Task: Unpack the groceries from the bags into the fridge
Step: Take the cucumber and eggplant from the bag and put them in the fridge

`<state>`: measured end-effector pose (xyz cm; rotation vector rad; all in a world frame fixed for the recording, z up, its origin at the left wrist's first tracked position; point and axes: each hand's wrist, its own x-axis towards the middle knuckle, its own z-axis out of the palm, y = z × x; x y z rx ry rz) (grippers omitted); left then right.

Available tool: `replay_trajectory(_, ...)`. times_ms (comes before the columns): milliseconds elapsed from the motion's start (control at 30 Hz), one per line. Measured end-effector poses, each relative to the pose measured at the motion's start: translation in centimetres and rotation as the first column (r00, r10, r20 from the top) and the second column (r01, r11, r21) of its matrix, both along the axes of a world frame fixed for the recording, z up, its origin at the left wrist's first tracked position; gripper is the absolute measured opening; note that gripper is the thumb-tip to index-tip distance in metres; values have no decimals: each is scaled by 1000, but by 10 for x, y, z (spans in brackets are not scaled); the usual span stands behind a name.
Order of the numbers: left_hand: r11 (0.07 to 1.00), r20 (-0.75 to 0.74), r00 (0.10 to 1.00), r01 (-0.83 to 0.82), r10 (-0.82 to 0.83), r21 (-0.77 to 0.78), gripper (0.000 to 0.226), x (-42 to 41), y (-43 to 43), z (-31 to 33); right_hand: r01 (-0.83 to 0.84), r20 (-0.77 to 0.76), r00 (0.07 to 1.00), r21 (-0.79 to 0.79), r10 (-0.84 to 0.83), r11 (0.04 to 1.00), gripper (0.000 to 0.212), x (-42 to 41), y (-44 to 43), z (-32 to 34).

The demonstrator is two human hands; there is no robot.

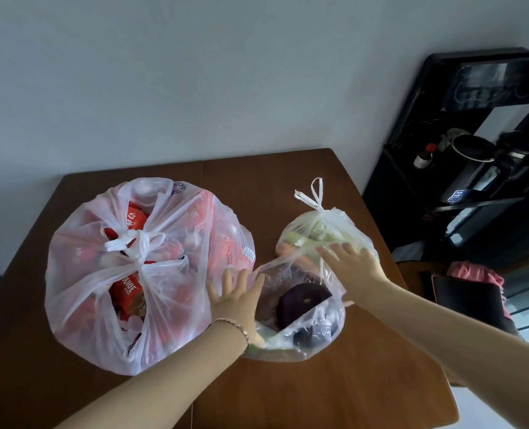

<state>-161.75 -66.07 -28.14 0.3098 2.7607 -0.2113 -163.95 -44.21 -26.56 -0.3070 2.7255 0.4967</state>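
Both hands spread-fingered: left hand (234,300), right hand (351,264) touching rim of open bag (319,334) between them.

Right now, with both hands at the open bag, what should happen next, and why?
Probably the right hand should dip into the open bag and lift out the dark purple item. That bag's mouth is already spread, the item lies on top, and the big bag and small bag are knotted shut.
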Motion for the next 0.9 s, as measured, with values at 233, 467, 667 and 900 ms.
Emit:
replay_trajectory(233,973,258,965,-99,43,209,124,16,-16,-13,92,403,913,-35,-70,995,90,17,12,-19)
replay_trajectory(467,879,263,965,-129,4,459,108,20,-7,-4,-156,62,981,-318,185,935,49,44,-62,-11)
replay_trajectory(667,879,292,953,-202,75,431,99,20,-9,6,-70,246,967,-22,73,997,102,22,-73,-69)
replay_trajectory(900,873,288,952,-227,105,432,100,20,-6,1,-82,271,958,-52,93,995,102,22,-58,-72)
